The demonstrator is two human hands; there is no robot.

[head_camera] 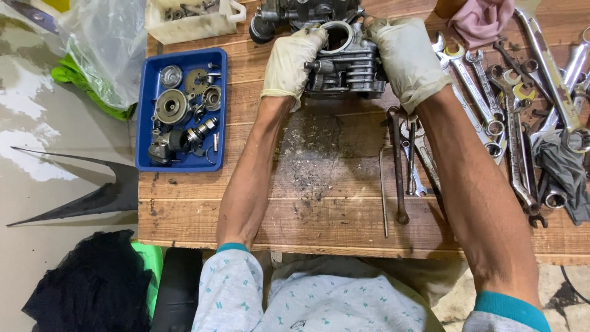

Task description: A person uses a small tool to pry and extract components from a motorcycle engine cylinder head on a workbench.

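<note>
Gloved, the left hand (294, 61) and right hand (405, 56) close around opposite sides of a grey finned engine cylinder head (344, 64) at the far middle of the wooden desk (319, 209). Left sits a blue tray (146, 132) of small metal parts; right lie many wrenches (491, 104).
</note>
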